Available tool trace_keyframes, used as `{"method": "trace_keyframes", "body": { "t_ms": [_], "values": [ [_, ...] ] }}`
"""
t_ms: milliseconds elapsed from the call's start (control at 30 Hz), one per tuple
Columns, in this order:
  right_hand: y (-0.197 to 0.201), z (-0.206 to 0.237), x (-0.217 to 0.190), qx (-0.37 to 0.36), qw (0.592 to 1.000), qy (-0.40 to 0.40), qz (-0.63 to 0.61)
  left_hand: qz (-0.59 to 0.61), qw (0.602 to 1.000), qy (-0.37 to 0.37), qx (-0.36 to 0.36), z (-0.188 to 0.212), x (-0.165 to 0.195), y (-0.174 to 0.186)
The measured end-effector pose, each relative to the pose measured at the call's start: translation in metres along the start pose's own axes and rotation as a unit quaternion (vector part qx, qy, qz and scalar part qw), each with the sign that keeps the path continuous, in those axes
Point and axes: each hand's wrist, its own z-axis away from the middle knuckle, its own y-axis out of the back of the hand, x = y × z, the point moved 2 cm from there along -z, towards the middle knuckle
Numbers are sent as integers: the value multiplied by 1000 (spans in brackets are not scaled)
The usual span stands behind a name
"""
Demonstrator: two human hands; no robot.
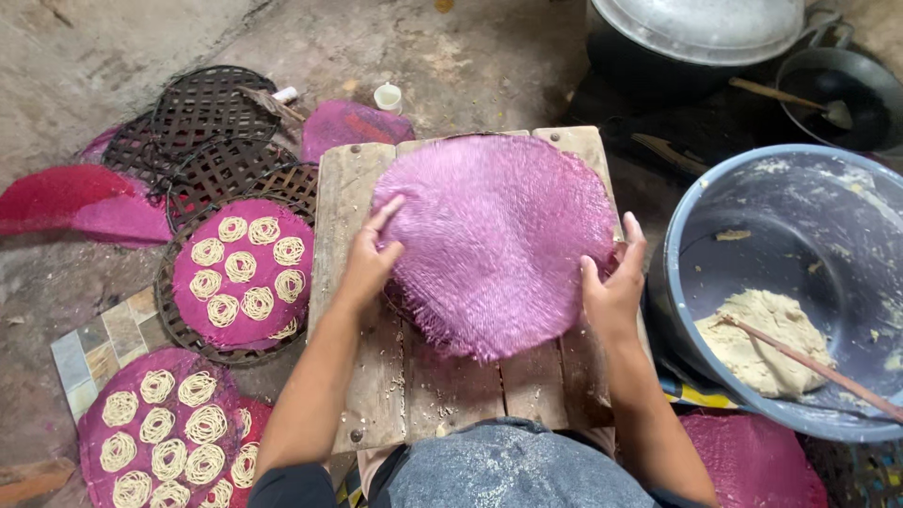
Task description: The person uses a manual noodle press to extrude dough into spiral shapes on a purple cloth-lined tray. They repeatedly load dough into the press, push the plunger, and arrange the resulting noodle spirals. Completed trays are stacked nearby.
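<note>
- Two hands on one round pink mesh cloth (494, 240), spread flat on the wooden board desk (414, 376).
- Left hand (369, 263): grip loose, fingers pressing cloth's left edge.
- Right hand (613, 287): grip pinching cloth's right edge.
- One woven tray (179, 320) left of desk, pink cloth on it, nine noodle coils (240, 266).
- One more pink cloth (94, 423) at lower left, about eleven coils visible.
- Three bare dark trays (212, 108) stacked behind.
- One grey basin (800, 216) right of desk, one dough lump (762, 339), one wooden stick (818, 367) in it.
</note>
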Motion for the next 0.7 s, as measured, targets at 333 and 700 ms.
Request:
{"method": "trace_keyframes", "body": {
  "t_ms": [333, 700],
  "values": [
    [39, 31, 20, 43, 987, 59, 140, -456, 882, -99, 65, -20, -28, -5],
    [268, 304, 118, 421, 887, -138, 132, -436, 781, -446, 15, 53, -14, -154]
  ]
}}
